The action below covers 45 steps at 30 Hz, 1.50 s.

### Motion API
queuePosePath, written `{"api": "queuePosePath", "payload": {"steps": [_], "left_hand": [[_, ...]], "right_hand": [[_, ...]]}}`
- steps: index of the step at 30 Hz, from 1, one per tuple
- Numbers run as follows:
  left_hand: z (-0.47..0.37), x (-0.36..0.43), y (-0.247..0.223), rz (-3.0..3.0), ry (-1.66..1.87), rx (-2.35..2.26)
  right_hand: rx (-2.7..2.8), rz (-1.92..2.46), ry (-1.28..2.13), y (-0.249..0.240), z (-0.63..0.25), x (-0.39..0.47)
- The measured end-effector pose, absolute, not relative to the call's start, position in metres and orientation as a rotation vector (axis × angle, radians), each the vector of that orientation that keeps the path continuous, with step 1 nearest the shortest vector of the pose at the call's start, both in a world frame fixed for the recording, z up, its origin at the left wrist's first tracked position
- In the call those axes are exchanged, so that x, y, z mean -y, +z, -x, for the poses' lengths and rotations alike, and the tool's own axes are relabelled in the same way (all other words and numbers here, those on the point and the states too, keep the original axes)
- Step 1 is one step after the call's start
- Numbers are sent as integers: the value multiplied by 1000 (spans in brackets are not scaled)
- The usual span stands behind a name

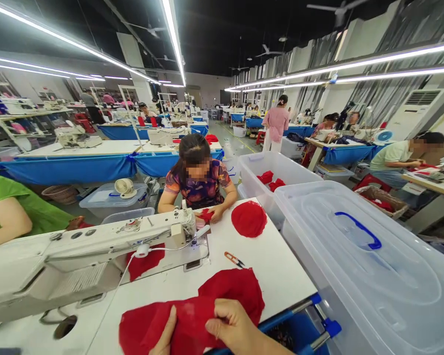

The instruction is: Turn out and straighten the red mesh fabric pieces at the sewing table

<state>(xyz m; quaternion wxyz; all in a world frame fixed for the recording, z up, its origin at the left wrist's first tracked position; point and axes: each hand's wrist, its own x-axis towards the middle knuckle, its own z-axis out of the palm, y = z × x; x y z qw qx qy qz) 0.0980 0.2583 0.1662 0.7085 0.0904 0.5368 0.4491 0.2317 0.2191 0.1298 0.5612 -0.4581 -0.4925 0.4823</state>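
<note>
At the bottom of the view my left hand point(166, 335) holds a piece of red fabric point(192, 315), its thumb on top and its other fingers hidden. My right hand point(231, 325) pinches the right part of the same fabric between thumb and curled fingers. Just beyond, a second red piece point(240, 291) lies on the white table point(281, 276), partly behind the held one. Orange-handled thread snips point(234, 259) rest farther back, near a round red piece point(249, 219).
A sewing machine point(96, 251) spans the left of the table, with red fabric point(147, 261) beside it. Opposite, a person point(198, 182) handles red cloth. Lidded plastic bins point(355, 246) stand at the right. A green sleeve point(18, 202) shows at the left.
</note>
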Motion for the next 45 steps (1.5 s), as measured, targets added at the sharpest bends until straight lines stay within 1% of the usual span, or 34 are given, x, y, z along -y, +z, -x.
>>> {"api": "queuePosePath", "payload": {"steps": [3,7,10,15,20,22,24,25,26,27,29,30,32,35,38,40,45], "left_hand": [[-108,-255,160,-147,998,-1186],[-114,-255,150,-21,1009,-1065],[-113,-258,146,40,1053,-1064],[-110,-257,142,56,1113,-1071],[-104,-254,137,-8,1147,-1058],[-96,-247,140,-175,1049,-1060],[-87,-237,147,-481,775,-1068],[-82,-231,151,-656,635,-1091],[-79,-225,156,-830,573,-1132],[-77,-220,161,-972,623,-1195],[-80,-216,170,-1129,851,-1232],[-84,-216,172,-1135,960,-1201],[-94,-221,171,-1060,1046,-1089],[-102,-233,162,-895,1036,-1029],[-97,-241,154,-700,924,-985],[-91,-241,154,-608,843,-937],[-84,-237,158,-567,803,-866]], "right_hand": [[869,1075,1260,121,-233,-212],[608,1039,1454,111,-236,-204],[409,1050,1495,113,-238,-204],[436,1045,1522,123,-230,-208],[479,1112,1448,119,-223,-219],[439,1101,1424,119,-224,-221],[398,1101,1353,120,-226,-221],[409,1125,1287,122,-227,-220],[453,1159,1213,124,-227,-219],[534,1192,1144,127,-227,-217],[787,1224,1068,133,-223,-215],[921,1220,1051,136,-221,-214],[1127,1205,997,140,-218,-215],[1296,1231,899,142,-220,-219],[1396,1298,827,140,-230,-226],[1404,1349,834,137,-237,-230],[1299,1346,1115,134,-240,-230]]}}
